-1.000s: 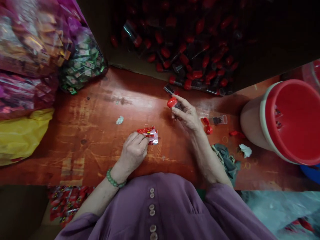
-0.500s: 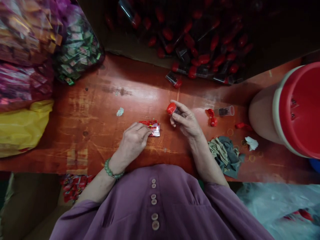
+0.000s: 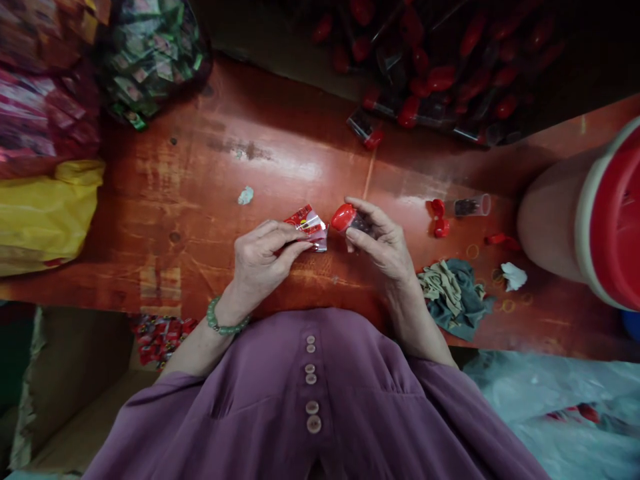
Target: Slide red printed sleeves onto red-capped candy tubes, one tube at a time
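My left hand (image 3: pixel 267 257) pinches a small fan of red printed plastic labels (image 3: pixel 304 217), with shiny clear parts sticking out to the right. The fingers hide their near ends, and how many there are I cannot tell. A green bead bracelet (image 3: pixel 225 327) circles the left wrist. In my right hand (image 3: pixel 383 250) is a small clear bottle with a red cap (image 3: pixel 343 217) and dark contents. It lies tilted, its cap pointing left at the labels, a small gap apart. The right fingers wrap round the bottle body and partly cover it.
Behind is a dark box of red-capped bottles (image 3: pixel 440 80). One bottle (image 3: pixel 365 129) lies before it. To the right are an uncapped tube (image 3: pixel 471 205), red caps (image 3: pixel 439 219), a rag (image 3: pixel 455 297) and a red-lidded bucket (image 3: pixel 555 213). Bags of packets (image 3: pixel 155 60) stand left.
My left hand has picked the labels up off the table and fanned them, closer to the bottle. My right hand still holds the bottle. The whole view has shifted slightly.
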The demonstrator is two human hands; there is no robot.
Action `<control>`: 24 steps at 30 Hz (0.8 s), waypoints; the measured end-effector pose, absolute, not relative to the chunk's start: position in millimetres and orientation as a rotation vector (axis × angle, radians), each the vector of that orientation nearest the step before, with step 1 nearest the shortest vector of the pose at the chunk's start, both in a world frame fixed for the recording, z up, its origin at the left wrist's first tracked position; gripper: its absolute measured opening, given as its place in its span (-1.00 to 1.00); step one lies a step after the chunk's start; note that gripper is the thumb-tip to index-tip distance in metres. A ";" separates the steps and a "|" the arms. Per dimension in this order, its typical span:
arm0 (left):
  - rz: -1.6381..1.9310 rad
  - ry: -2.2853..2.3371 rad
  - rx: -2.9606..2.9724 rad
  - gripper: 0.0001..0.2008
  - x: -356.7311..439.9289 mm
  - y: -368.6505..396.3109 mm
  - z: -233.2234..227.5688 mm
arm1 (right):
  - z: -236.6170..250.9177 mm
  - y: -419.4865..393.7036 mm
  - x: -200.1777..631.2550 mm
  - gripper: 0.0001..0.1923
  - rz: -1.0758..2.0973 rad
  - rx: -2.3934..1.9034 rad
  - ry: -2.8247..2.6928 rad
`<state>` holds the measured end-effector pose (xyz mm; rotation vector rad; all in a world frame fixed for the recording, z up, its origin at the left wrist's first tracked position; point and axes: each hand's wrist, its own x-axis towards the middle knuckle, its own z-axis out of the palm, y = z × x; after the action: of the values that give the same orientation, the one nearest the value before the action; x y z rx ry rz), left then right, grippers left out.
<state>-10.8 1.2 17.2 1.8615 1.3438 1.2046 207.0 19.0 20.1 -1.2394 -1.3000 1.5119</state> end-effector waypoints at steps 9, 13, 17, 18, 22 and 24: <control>1.239 1.273 1.765 -0.92 -9.1 -5.7 13.6 | 33.4 2.2 204.1 -0.60 1.198 -1.262 -1.611; 1.180 1.287 1.726 -0.98 -10.1 -7.0 15.6 | 38.8 4.1 206.6 -0.62 1.058 -1.141 -1.910; 1.155 1.294 1.725 -0.96 -10.0 -7.4 13.8 | 42.0 6.2 211.9 -0.61 1.060 -1.135 -2.112; 1.144 1.293 1.723 -0.96 -9.7 -7.9 12.7 | 42.6 6.9 212.9 -0.61 1.081 -1.146 -2.147; 1.072 1.274 1.681 -0.96 -8.3 -11.9 10.0 | 43.7 11.4 214.2 -0.61 1.242 -1.135 -2.236; 0.974 1.245 1.627 -0.93 -7.8 -15.0 11.5 | 43.3 14.1 214.1 -0.62 1.356 -1.112 -2.225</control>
<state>-7.8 -15.0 11.5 1.6266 1.2454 0.9740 214.1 14.1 43.3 -1.1119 -2.2254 1.3562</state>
